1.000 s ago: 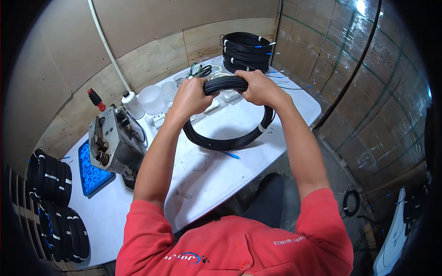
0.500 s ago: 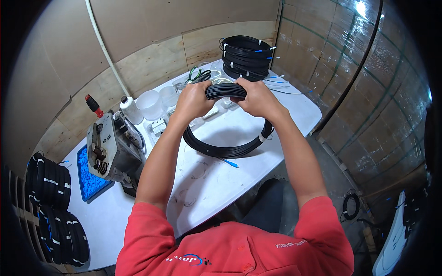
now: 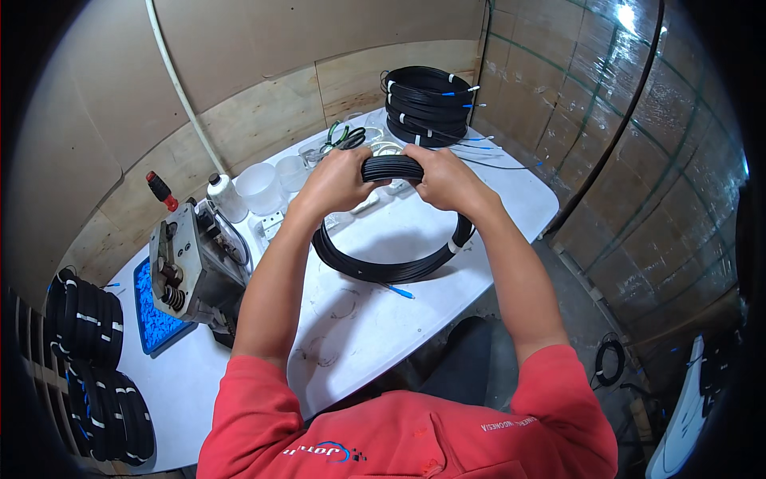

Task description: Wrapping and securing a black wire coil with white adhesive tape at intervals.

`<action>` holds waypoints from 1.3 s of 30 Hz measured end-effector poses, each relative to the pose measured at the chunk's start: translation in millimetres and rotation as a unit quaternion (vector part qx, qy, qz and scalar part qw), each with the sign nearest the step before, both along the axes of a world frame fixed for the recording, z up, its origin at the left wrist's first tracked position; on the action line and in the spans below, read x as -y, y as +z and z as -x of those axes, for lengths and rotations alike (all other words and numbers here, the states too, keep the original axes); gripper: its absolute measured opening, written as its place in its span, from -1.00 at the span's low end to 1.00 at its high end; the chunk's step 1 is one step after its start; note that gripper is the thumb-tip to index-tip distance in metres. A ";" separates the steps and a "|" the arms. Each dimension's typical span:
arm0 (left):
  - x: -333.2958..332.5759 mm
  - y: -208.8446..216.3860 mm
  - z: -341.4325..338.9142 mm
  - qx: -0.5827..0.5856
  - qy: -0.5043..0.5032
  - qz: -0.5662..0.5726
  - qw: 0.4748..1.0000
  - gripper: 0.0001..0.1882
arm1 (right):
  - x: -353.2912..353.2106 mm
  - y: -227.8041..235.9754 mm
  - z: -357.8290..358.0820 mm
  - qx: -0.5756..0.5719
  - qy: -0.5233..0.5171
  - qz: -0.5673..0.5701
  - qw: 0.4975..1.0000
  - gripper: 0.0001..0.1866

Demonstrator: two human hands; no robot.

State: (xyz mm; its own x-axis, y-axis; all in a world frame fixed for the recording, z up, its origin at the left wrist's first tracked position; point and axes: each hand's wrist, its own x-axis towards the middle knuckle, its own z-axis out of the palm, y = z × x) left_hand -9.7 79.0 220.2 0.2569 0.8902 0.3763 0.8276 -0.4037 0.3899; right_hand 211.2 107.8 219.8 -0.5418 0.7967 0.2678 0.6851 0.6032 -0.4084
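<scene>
Coil in hand: one black cable coil (image 3: 392, 254) is being held up over the white table (image 3: 511, 199), its top at the hands and its lower loop hanging just above the tabletop.
Left hand: the left hand (image 3: 335, 182) is gripping the top of the coil, fingers wrapped shut around the bundle.
Right hand: the right hand (image 3: 447, 180) is clamping the same top section just beside the left, thumbs lying near each other.
Arms: both forearms are reaching forward from the lower edge, elbows bent and spread apart.
Stacked coils: one pile of finished coils (image 3: 427, 104) is sitting at the far end of the table; the count within it cannot be told.
Plastic cups: two clear cups (image 3: 267, 184) are standing near the left hand.
Machine: one grey metal machine (image 3: 191, 267) is standing on the left side of the table.
Blue tray: one blue tray (image 3: 155, 319) is lying beside the machine.
</scene>
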 end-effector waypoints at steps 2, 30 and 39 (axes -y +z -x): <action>-1.4 0.8 2.1 -0.002 -0.005 0.021 1.000 -0.62 | 0.0 0.7 2.1 0.003 0.004 -0.011 1.000 -0.59; 74.4 -23.1 9.1 0.016 -0.003 -0.073 0.997 -0.76 | -178.3 -142.5 34.0 0.165 0.007 -0.031 0.986 -0.73; 70.0 -24.3 10.5 0.005 -0.008 -0.090 0.996 -0.78 | -147.3 -89.4 35.0 -0.180 0.033 0.037 0.982 -0.78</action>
State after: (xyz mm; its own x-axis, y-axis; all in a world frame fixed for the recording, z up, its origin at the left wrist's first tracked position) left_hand -20.2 9.0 195.9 0.2658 0.8040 0.5319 0.8168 -0.4809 0.3188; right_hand 176.2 255.2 130.4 -0.4735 0.7878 0.3940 0.4492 0.6007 -0.6613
